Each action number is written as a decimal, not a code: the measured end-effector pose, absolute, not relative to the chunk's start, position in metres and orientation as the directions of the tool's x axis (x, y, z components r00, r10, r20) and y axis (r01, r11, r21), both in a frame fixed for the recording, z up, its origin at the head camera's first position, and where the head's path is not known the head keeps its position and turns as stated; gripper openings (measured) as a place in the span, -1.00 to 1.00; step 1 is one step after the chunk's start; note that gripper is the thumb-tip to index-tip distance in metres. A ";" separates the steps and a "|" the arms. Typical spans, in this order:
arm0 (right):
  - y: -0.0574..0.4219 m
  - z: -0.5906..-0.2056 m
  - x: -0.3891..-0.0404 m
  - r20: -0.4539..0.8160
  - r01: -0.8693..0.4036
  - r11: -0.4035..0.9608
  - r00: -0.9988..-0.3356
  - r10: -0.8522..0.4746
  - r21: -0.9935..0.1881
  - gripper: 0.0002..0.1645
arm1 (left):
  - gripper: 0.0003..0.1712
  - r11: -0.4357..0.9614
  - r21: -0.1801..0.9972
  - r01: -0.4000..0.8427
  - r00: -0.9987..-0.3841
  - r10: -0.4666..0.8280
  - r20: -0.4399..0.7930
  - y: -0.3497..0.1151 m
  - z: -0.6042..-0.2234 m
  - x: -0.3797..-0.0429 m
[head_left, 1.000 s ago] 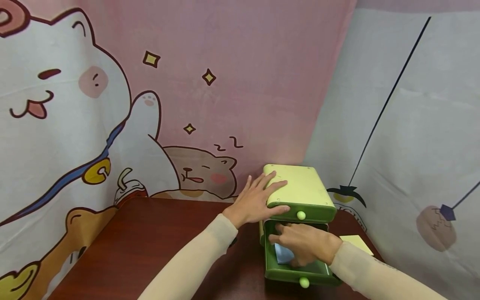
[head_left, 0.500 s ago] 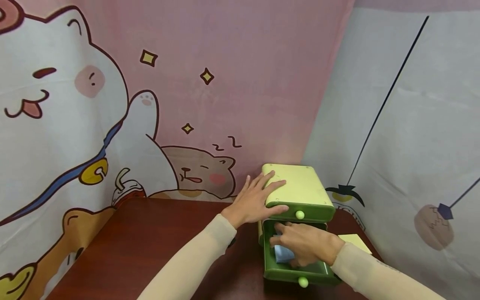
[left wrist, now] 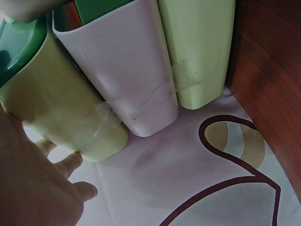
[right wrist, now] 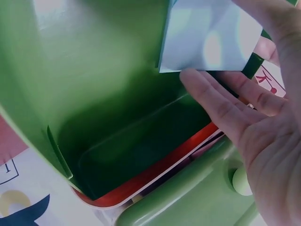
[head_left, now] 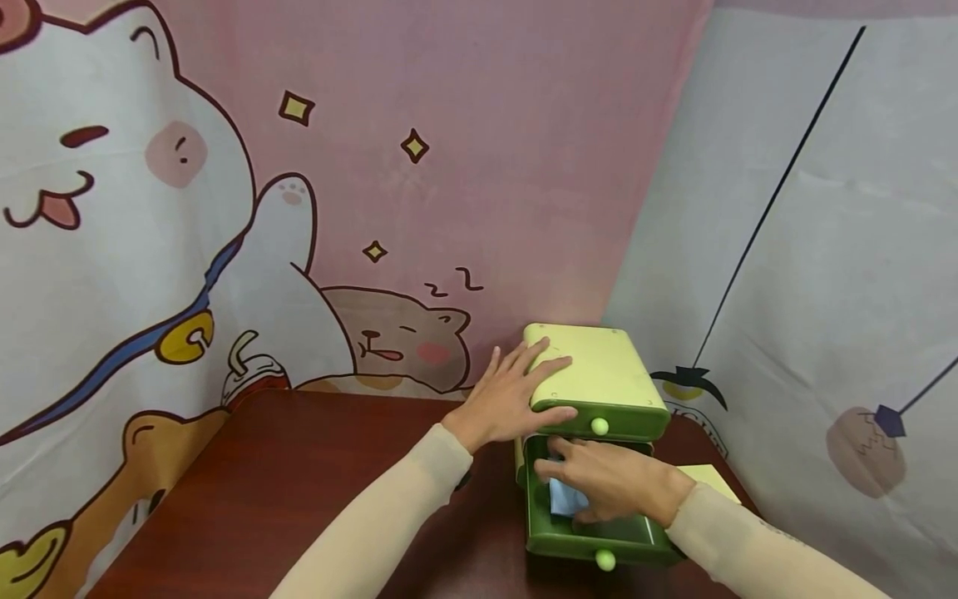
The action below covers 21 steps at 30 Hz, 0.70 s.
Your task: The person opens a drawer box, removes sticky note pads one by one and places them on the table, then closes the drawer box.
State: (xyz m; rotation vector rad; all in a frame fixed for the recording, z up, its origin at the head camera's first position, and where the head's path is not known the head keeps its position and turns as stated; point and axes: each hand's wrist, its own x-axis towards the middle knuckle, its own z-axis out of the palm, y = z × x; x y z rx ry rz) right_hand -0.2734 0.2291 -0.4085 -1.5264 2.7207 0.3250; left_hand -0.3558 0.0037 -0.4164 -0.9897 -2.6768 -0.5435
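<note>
A small drawer cabinet [head_left: 599, 366] with a pale yellow top stands at the right of the table. My left hand [head_left: 505, 403] rests on its left top edge, fingers spread; the left wrist view shows its fingertips against the yellow casing [left wrist: 84, 113]. The lower green drawer [head_left: 550, 545] is pulled out. Inside it lies a pale blue square paper pad [right wrist: 207, 40], partly covered by my right hand [head_left: 617, 478]. The right fingers [right wrist: 202, 87] are fairly straight, tips right at the pad's edge, with the thumb apart from them on the pad's other side.
On the table right of the cabinet lies a pale yellow paper square [head_left: 714, 481]. The upper drawer, with a round knob [head_left: 599, 427], is pushed in. Brown tabletop [head_left: 329, 474] stretches to the left; a cartoon-printed cloth [head_left: 524, 166] hangs behind.
My right hand has risen slightly, its thumb and fingers a little further apart, and more of the blue pad shows. My left hand stays on the cabinet. The head view shifts slightly.
</note>
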 end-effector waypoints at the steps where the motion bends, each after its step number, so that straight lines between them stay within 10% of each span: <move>1: 0.229 -0.409 -0.273 -0.100 -0.846 0.506 -0.525 -0.845 0.166 -0.15 | -0.01 0.702 0.260 0.663 -0.743 0.575 0.342 0.004 -0.417 -0.356; 21: 0.237 -0.401 -0.270 -0.034 -0.848 0.511 -0.520 -0.853 0.141 -0.20 | -0.01 0.704 0.253 0.664 -0.741 0.576 0.344 0.004 -0.415 -0.356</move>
